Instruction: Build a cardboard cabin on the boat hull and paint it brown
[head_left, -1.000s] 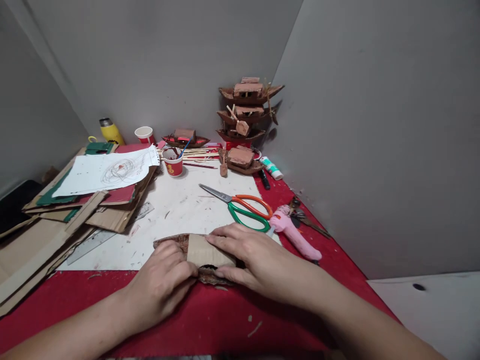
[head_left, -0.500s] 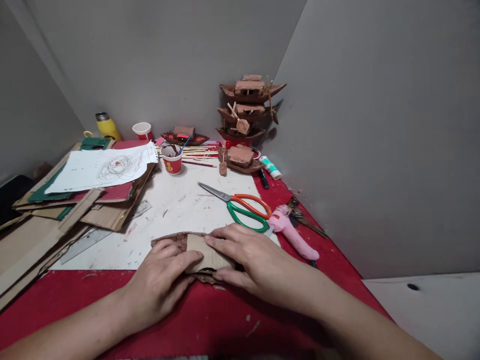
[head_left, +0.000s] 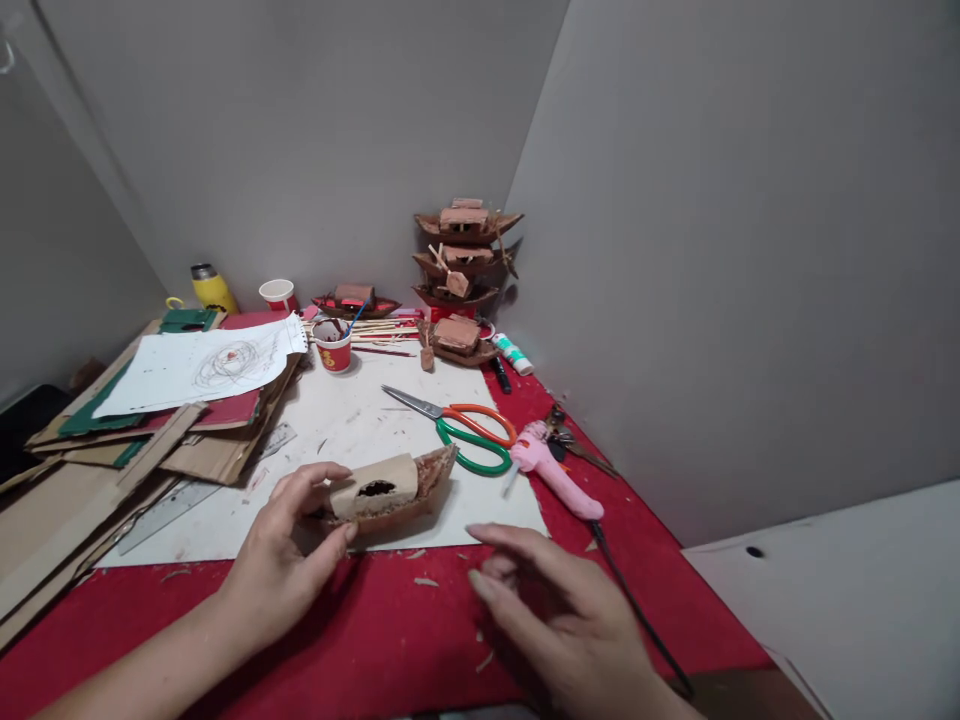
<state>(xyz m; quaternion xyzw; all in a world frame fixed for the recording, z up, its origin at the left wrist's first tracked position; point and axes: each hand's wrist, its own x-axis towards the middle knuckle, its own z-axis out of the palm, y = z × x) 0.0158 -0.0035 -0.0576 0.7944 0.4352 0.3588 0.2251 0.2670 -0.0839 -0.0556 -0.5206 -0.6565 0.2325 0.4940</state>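
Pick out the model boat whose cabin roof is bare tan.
The boat held in the left hand, nearest the camera; the boats farther back show reddish-brown roofs instead.

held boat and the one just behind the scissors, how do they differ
The held boat has a pale tan cabin, the farther boat a reddish-brown one. The left hand grips the held boat; no hand touches the farther boat. Both have a brownish hull under the cabin.

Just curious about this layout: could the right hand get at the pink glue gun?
Probably yes: the right hand looks empty, and nothing seems to stand between it and the pink glue gun.
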